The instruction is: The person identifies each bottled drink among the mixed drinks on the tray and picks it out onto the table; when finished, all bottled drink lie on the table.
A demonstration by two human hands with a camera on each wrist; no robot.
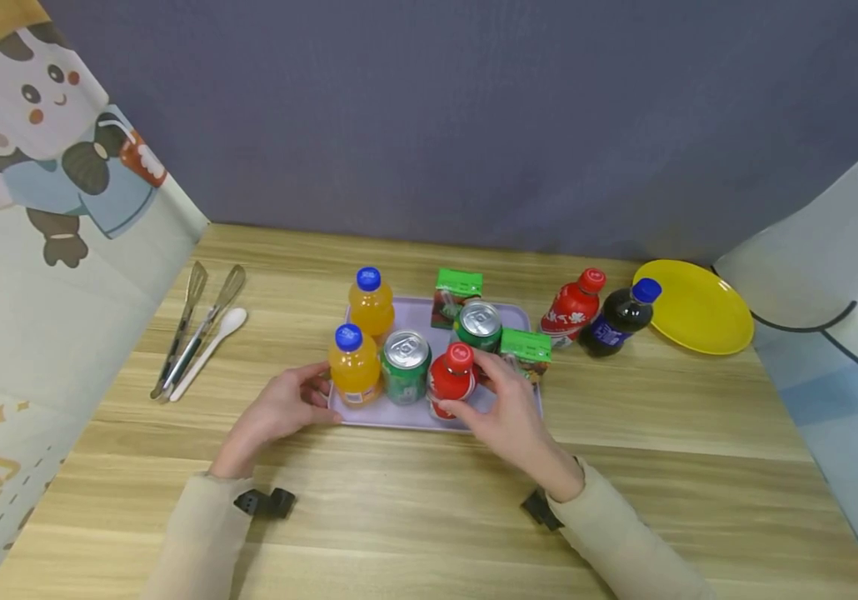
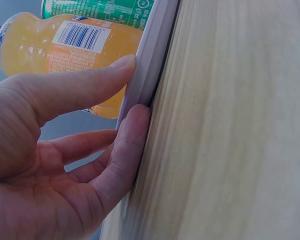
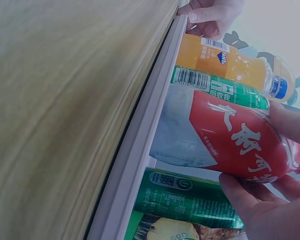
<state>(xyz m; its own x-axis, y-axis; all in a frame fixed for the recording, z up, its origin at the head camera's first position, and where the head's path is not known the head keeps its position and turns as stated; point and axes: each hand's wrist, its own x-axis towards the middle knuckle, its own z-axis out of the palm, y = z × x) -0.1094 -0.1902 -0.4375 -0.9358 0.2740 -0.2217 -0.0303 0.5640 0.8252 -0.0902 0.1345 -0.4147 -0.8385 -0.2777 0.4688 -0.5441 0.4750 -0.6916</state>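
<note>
A light purple tray point(image 1: 414, 421) holds two orange bottles point(image 1: 355, 367), two green cans point(image 1: 406, 367), two green-topped cartons point(image 1: 526, 354) and a red-capped bottle point(image 1: 452, 379). My right hand point(image 1: 511, 417) grips that red bottle around its upper part, fingers and thumb on opposite sides; the right wrist view shows the bottle point(image 3: 225, 135) standing on the tray beside a can. At the tray's front left corner, my left hand point(image 1: 282, 408) holds the rim point(image 2: 145, 65), thumb on top and fingertips at the outer edge, close to an orange bottle point(image 2: 75, 45).
Right of the tray stand another red bottle point(image 1: 571, 308) and a dark bottle with a blue cap point(image 1: 619, 317). A yellow plate point(image 1: 702, 307) lies at the back right. Two metal-headed utensils point(image 1: 204, 329) and a white spoon point(image 1: 207, 354) lie at the left.
</note>
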